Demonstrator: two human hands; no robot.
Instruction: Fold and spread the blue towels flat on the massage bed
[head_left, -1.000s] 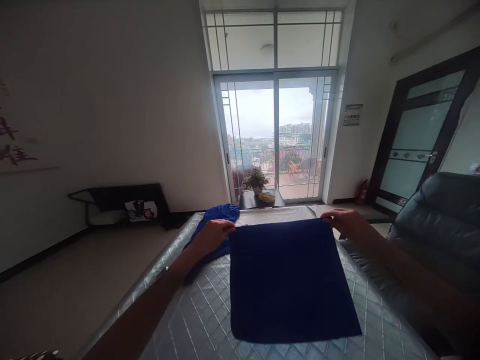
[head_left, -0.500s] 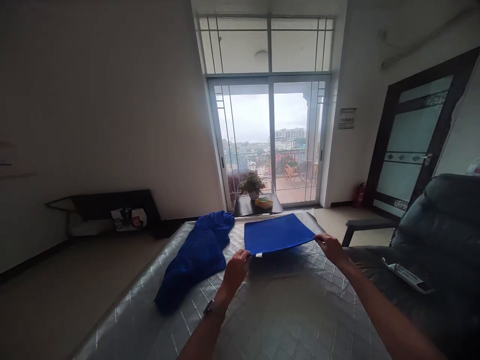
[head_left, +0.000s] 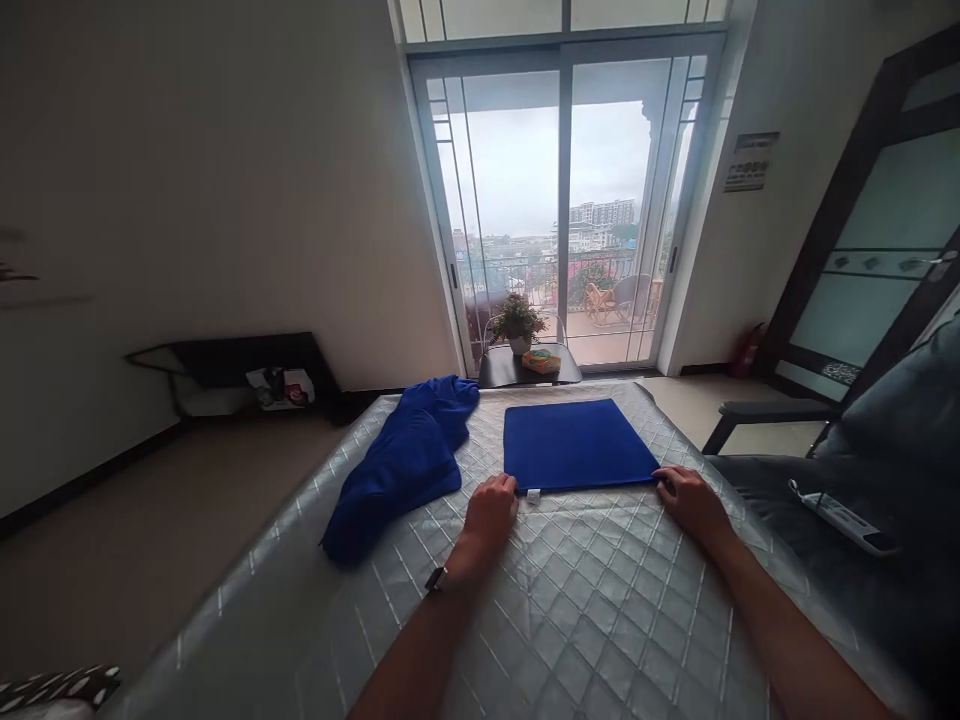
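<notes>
A flat, rectangular blue cloth lies on the quilted silver cover, with a small white tag at its near edge. My left hand pinches the near left corner. At the near right corner, my right hand has its thumb and fingers closed on the cloth's edge. A second blue cloth is heaped loosely to the left, apart from both hands. Its folds hide its shape. My left wrist wears a dark band.
Beyond the far edge stand a small dark chair, a potted plant and a tissue pack. A dark armchair on the right bears a white power strip. A black frame leans by the left wall.
Both hands have lowered the flat blue cloth from just above the silver cover onto it. The camera view has tilted down. The heaped cloth lies as before.
</notes>
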